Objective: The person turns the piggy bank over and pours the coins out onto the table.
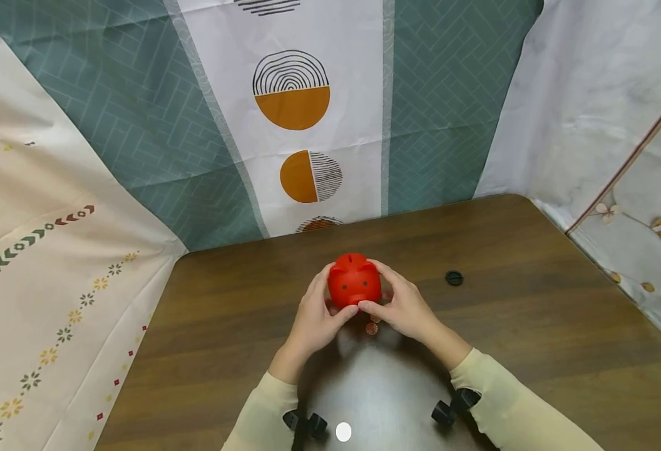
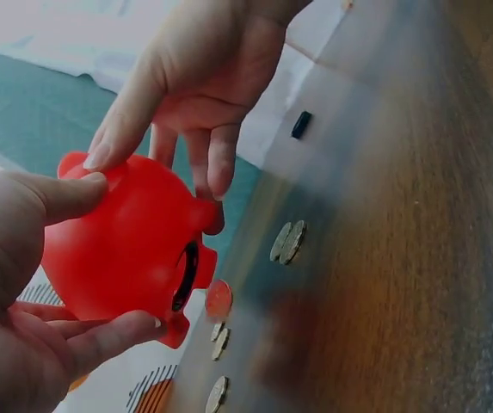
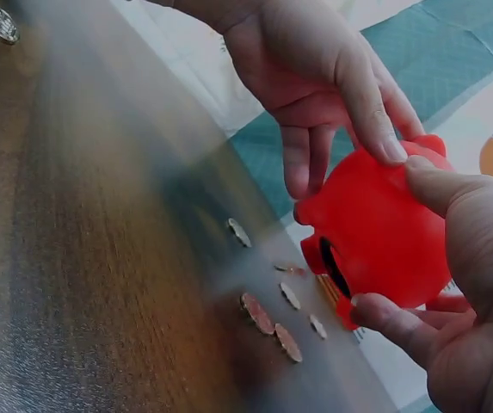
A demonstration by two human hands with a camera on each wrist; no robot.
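Both hands hold a red piggy bank above the table, its snout and eyes toward the head camera. The left hand grips one side and the right hand the other, with both thumbs meeting low near the snout. From the wrists, a dark round opening shows in the bank's underside, between its short feet. Beneath it, several coins lie on the table; the bank and hands hide most of them in the head view. A coin slot is visible on top.
A round black plug lies on the wooden table to the right of the hands. One coin sits apart from the others. Patterned cloths hang behind the table and along both sides.
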